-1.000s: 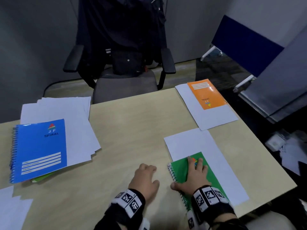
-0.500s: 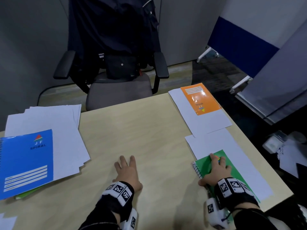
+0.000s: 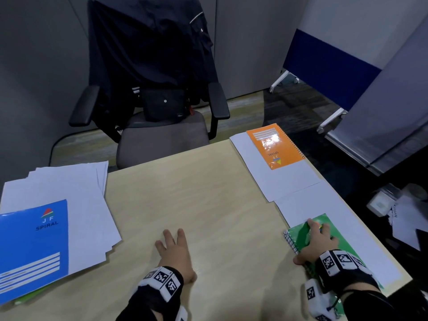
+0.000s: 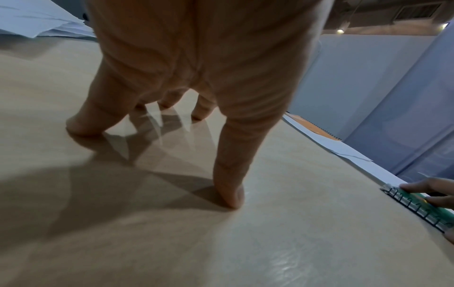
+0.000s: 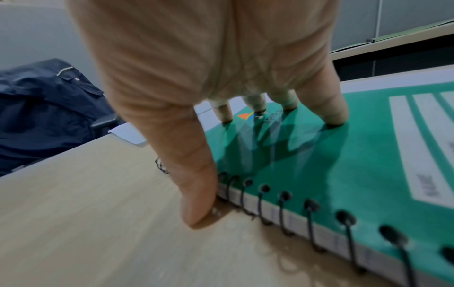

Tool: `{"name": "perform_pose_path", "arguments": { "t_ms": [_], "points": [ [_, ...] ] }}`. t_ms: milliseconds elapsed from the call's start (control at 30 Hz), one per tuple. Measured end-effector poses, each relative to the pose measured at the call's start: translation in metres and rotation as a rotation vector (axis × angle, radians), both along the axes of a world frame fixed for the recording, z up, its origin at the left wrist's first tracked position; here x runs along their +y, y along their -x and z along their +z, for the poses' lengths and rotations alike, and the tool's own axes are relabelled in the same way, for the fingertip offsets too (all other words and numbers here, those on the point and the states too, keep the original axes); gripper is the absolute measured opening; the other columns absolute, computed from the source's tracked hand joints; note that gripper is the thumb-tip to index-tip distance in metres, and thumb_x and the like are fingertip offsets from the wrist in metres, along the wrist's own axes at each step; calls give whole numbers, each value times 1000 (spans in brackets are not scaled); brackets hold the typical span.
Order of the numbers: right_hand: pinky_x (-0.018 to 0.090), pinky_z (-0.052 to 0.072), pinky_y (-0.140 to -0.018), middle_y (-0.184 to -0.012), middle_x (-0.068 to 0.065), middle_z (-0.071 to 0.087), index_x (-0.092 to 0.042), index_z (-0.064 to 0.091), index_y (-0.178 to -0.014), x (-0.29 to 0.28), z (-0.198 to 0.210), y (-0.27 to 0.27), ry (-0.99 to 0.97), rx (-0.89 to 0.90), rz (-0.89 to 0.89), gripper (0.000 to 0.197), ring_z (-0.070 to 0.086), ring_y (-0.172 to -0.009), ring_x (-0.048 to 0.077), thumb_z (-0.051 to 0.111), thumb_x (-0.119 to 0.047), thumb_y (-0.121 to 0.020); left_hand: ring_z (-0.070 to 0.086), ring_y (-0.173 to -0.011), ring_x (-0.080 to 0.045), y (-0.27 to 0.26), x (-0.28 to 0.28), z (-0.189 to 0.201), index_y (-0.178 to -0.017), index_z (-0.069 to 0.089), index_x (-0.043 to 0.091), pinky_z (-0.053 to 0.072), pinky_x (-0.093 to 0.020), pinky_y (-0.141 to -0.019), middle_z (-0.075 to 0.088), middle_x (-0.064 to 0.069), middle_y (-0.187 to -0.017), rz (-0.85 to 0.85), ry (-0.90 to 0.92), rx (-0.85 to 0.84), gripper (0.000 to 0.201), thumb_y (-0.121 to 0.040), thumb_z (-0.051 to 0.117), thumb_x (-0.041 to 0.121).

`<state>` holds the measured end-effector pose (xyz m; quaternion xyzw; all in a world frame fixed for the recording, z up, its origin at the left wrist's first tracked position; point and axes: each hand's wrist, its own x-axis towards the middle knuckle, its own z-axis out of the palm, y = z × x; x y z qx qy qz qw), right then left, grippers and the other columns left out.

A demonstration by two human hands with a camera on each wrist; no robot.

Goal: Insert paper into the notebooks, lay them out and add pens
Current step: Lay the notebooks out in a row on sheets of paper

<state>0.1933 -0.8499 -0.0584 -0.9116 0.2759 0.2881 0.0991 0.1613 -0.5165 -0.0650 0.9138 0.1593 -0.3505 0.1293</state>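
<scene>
Light wood-grain table (image 3: pixel 208 205) is seen from the near edge; matte top, soft glare patch visible in the left wrist view. Right hand (image 3: pixel 317 242) is laid flat on the green notebook (image 3: pixel 301 232) at roughly 4 o'clock of the table: fingers straight, tips pressed on the cover, thumb (image 5: pixel 194 202) set against the spiral binding (image 5: pixel 285 209) where it meets the wood; nothing is gripped. The green notebook is lying closed on a white sheet (image 3: pixel 324 205) that sticks out past it toward 12 and toward the right table edge. Left hand (image 3: pixel 176 256) is planted on bare table at about 6 o'clock, fingers spread and straight, tips touching the surface, nothing held. Orange notebook (image 3: pixel 275 144) is placed at 1 o'clock on its own white sheet (image 3: pixel 287 181), spiral toward the right table edge, well apart from the green one. At 9 o'clock a loose stack of white paper (image 3: pixel 76 193) is fanned out, with a blue notebook (image 3: pixel 34 246) on top and a green edge showing under it. Beyond the far edge at 12 an office chair (image 3: pixel 162 135) is draped with a dark jacket (image 3: pixel 150 47), a small black bag (image 3: pixel 164 107) on the seat. Grey partition walls behind; a blue panel on white legs (image 3: pixel 328 66) at 2 o'clock; dark carpet right of the table.
</scene>
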Motion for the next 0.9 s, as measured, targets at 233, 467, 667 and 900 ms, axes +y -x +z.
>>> {"name": "perform_pose_path", "arguments": {
  "t_ms": [233,467,667,900],
  "points": [
    [44,42,-104,-154,6,18,-26,11,-150,6,14,-2,-28,-21,50,120,37,-133,32,82,-49,-57,-10,-144,-41,3,13,-1,-151,-9,21,29,-37,-112,-21,-14,-156,-16,71,-56,111,-77,72,34],
    [28,46,-80,-118,4,65,-20,54,-126,96,39,-24,-159,-155,148,54,61,-99,22,68,-44,-80,51,-120,-22,7,60,26,-130,51,15,41,-26,-98,50,-7,-133,183,298,-261,55,-83,65,40],
    [27,46,-79,-112,-1,66,-25,59,-114,200,47,-27,-244,-199,311,38,62,-100,20,64,-45,-82,59,-85,-12,28,130,47,-95,63,30,44,-24,-78,59,4,-102,438,236,-565,10,-85,65,31],
    [26,47,-82,-118,-2,63,-26,57,-117,276,52,-13,-285,-145,467,37,61,-105,18,62,-43,-84,50,-108,-38,59,250,56,-110,62,16,42,-48,-90,50,-16,-122,763,-117,-749,35,-78,74,19]
  ]
}}
